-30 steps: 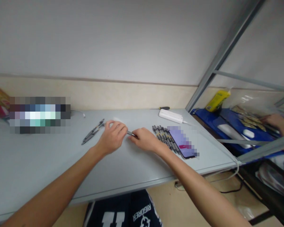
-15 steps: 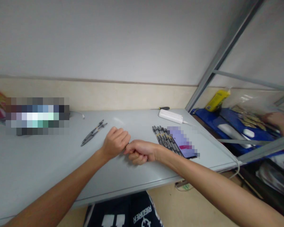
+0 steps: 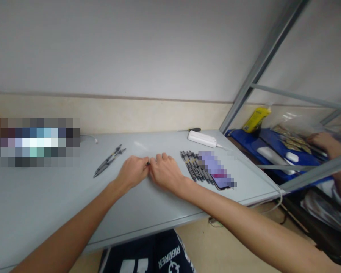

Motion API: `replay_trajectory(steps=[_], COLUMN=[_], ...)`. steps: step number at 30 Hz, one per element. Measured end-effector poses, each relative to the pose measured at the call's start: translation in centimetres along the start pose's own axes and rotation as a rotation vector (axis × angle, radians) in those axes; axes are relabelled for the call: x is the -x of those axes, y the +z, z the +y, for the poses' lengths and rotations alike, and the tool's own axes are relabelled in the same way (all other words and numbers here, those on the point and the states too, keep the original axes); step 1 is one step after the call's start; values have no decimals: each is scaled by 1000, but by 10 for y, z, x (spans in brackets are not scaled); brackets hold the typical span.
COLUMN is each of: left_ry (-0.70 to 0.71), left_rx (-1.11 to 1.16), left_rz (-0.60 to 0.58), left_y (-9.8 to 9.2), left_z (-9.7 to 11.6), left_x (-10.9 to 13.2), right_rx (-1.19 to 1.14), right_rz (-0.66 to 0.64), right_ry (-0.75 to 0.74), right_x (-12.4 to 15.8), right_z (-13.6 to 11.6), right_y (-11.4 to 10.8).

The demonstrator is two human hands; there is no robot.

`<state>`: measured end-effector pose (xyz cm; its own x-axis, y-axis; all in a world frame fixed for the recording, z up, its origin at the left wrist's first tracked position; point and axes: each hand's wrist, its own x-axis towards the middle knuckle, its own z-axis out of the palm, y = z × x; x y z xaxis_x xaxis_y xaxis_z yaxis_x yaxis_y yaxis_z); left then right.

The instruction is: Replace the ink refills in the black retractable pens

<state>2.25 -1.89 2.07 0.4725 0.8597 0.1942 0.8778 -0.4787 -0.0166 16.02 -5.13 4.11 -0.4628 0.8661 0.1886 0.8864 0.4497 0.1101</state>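
Note:
My left hand [image 3: 134, 170] and my right hand [image 3: 165, 170] meet knuckle to knuckle above the desk, both closed. Between them a small dark piece of a pen [image 3: 148, 163] shows; the rest is hidden in my fingers. To the left of my hands, a few grey-and-black pens [image 3: 109, 161] lie close together at a slant. Right of my right hand, several similar pens [image 3: 193, 165] are lined up side by side, against a phone [image 3: 216, 168] whose screen is blurred out.
On the grey desk [image 3: 125, 220], a white power strip [image 3: 201, 138] with its cable and a screwdriver [image 3: 194, 129] lie near the wall. A pixelated item stands at left. Beyond the metal post [image 3: 251, 85], another person's arm [image 3: 325, 146] reaches over a blue surface [image 3: 241, 133] with a yellow packet [image 3: 256, 118].
My right hand has turned from a sideways fist to knuckles up and risen slightly. My left hand has rolled beside it. The view has shifted a little.

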Motion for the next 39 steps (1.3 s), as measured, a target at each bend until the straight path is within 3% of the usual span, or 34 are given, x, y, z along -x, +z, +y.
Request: replay_trajectory(steps=[5,9,13,17,19,24,29,31,35,39], left_ry=[-20,85,118,22,-39,-134,-223,-246,-249,-256], left_rx=[68,364,627,734,827,1137,1275,1309,1339,1335], left_rz=[-71,-38,110,210,206,144,189,196,193,211], left_y=[7,10,10,11,13,20,23,23,22,20], left_z=[-6,-8,-17,-20,-18,-13,-16,-17,-16,-13], left_x=[1,2,0,-3,-3,-4,-6,-6,-6,-5], right_rx=[63,16,-255,-671,-741,-672,-884,-935,-1057,-1225], right_rz=[23,-9,-38,-205,-170,86,-46,-23,156,29], right_ry=[-145,-64,119,-25,-31,76,265,268,307,419], right_x=[1,1,3,9,12,22,30,32,30,29], right_z=[9,23,47,67,70,64,66,69,72,71], right_y=[-7,-8,-2,-2,-3,1,6,7,7,7])
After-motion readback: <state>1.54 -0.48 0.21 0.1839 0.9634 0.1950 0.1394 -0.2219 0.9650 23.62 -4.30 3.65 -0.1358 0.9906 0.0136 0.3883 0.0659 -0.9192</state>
